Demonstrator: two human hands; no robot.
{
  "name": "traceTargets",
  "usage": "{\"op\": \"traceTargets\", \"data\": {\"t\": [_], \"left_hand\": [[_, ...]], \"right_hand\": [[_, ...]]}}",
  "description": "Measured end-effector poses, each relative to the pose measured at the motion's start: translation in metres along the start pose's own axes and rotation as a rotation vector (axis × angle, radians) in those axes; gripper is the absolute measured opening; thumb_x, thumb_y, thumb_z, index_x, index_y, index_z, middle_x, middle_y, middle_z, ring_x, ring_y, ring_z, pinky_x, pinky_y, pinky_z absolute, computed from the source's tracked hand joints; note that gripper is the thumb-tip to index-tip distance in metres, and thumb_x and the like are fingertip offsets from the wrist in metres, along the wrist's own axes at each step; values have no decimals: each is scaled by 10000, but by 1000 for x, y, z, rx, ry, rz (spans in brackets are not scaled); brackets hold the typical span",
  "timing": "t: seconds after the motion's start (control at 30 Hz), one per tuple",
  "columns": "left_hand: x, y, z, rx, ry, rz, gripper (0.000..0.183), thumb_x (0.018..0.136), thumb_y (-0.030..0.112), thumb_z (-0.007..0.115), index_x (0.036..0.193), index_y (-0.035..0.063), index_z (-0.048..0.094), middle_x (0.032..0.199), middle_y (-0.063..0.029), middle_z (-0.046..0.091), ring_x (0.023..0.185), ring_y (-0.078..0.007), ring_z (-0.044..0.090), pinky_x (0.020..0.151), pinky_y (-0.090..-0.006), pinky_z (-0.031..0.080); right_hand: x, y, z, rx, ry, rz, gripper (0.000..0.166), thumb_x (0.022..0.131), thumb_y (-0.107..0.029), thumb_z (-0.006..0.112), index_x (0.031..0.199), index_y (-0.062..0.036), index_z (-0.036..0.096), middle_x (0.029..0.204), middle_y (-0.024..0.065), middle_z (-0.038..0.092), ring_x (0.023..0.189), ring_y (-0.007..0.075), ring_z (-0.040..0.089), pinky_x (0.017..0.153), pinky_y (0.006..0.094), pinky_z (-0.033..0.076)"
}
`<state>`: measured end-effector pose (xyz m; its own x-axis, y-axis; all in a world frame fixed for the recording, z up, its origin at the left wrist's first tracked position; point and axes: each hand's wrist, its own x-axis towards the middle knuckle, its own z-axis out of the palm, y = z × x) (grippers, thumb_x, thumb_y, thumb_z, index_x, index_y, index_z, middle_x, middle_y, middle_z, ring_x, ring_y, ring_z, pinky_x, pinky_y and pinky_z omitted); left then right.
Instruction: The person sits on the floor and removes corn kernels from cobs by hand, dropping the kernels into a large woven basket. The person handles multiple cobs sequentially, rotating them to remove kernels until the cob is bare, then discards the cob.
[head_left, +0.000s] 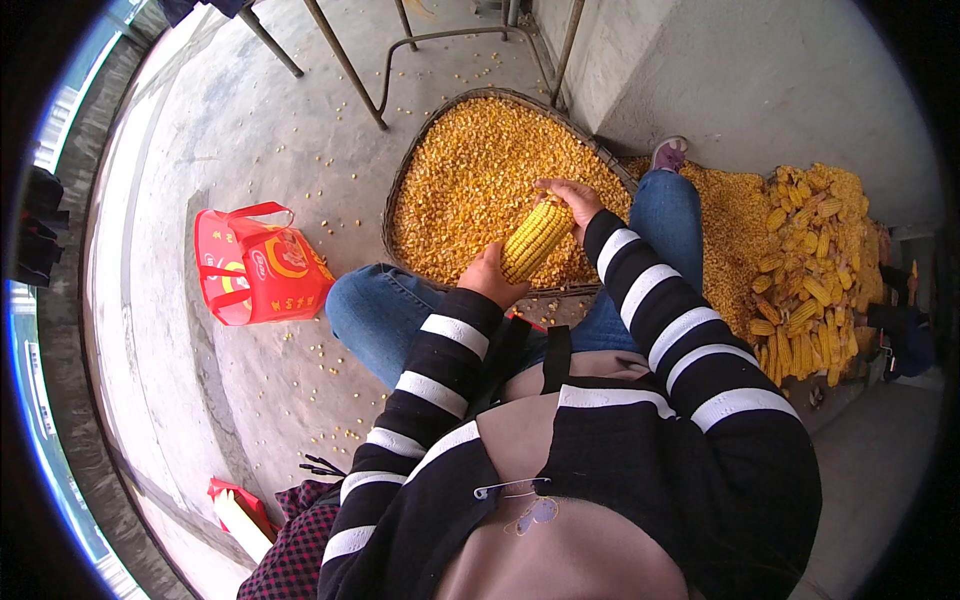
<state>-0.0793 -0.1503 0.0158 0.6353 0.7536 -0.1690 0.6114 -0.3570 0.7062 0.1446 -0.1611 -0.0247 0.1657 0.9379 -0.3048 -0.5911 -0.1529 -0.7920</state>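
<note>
My left hand (491, 277) grips the lower end of a yellow ear of corn (537, 241), which slants up to the right. At its upper end, my right hand (571, 201) touches the ear with fingers spread over its tip; some of the fingers are hidden behind it. Rows of kernels cover the side of the ear that shows. Beneath both hands, between my knees, lies a wide woven basket (387, 217) filled with loose corn kernels (480, 172).
A red bag (259, 262) stands on the concrete floor (300, 172) at the left, among scattered kernels. Metal legs (345, 64) rise behind the basket. At the right, corn ears (814, 289) lie heaped on more kernels, near the wall (780, 82).
</note>
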Motion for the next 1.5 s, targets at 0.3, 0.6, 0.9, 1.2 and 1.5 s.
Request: {"op": "traceTargets", "data": {"t": [0.3,0.6,0.9,1.2,1.5], "left_hand": [[3,-2,-1,-199,-97,-55,558,605,264,739,1042,-5,519,870,-158,635,774,-234,639,711,-325,507],[2,-2,-2,-190,-124,-76,559,600,258,737,1047,3,518,870,-147,638,790,-234,638,721,-319,503],[2,-2,-2,-183,-106,-39,547,612,258,734,1047,1,524,871,-150,637,789,-233,637,720,-319,502],[4,-3,-1,-174,-131,-92,518,619,271,730,1014,-2,537,861,-149,635,784,-230,634,710,-323,499],[2,-2,-2,56,-76,-40,608,605,302,719,1082,4,486,865,-202,616,794,-320,620,707,-372,498]], "right_hand": [[5,2,-6,-204,-48,-71,288,864,-224,546,1076,-33,578,941,74,620,838,186,610,758,330,503],[-3,-8,4,-332,-60,30,344,773,-105,663,1096,-29,571,957,46,613,891,154,584,825,300,458],[5,4,-10,-173,-19,-3,261,856,-209,562,1016,-9,615,975,81,633,879,164,605,790,307,486],[6,1,-3,-456,-25,-82,255,804,-54,527,1041,0,601,948,63,633,891,148,593,815,283,467],[2,3,5,-468,63,25,287,778,-93,639,1050,-14,593,1005,47,613,917,144,569,818,278,446]]}}
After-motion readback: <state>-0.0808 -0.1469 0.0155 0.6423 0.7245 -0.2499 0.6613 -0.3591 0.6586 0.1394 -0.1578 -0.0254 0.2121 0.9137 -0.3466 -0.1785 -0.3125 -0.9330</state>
